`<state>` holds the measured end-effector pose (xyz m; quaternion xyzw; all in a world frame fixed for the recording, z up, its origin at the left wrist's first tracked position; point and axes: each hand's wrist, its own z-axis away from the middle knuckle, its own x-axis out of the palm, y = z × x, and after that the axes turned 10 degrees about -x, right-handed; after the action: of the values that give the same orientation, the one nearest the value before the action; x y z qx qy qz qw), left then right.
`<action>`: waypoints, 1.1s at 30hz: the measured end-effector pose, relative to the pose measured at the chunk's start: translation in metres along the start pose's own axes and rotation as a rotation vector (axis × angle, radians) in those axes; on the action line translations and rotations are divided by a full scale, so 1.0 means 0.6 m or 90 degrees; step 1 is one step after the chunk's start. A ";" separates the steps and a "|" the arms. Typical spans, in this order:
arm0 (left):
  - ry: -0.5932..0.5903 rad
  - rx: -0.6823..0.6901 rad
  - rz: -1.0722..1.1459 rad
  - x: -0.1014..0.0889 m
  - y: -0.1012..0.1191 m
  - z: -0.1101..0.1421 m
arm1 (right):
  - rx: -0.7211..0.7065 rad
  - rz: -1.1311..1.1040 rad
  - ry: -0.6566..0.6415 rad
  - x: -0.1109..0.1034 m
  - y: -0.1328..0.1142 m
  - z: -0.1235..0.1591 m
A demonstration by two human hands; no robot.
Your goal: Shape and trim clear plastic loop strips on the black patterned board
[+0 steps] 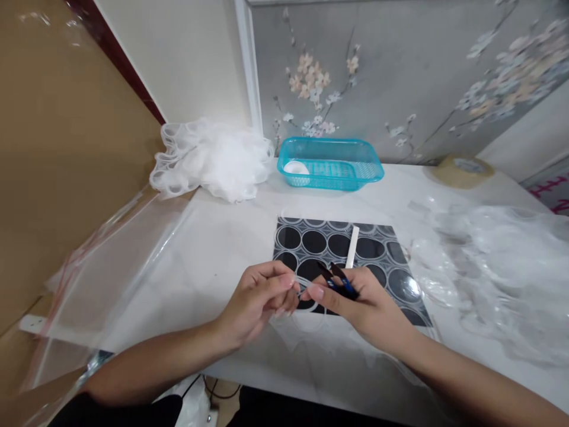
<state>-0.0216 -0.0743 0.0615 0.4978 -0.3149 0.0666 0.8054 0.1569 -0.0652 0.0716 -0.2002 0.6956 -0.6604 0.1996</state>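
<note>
My right hand (355, 299) grips a small black and blue tool (340, 280), like tweezers or snips, its tips pointing up and left. My left hand (262, 296) pinches a small clear piece (297, 283) between thumb and fingers, right next to my right thumb. Both hands hover over the near edge of a black sheet with round clear discs (377, 249). A white strip (352, 246) lies on that sheet just beyond my right hand.
A turquoise basket (368, 169) with a white round item (296, 168) stands at the back. White netting (213, 157) is heaped at back left. Clear plastic pieces (498, 261) pile on the right, a tape roll (462, 169) behind them. Plastic bags (102, 267) lie at left.
</note>
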 end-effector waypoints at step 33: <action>-0.026 -0.005 -0.138 -0.012 -0.003 0.026 | 0.054 -0.046 -0.057 0.006 -0.013 0.017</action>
<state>-0.0334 -0.0871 0.0609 0.5271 -0.2757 -0.0323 0.8032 0.1595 -0.0759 0.0789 -0.2458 0.6499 -0.6864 0.2148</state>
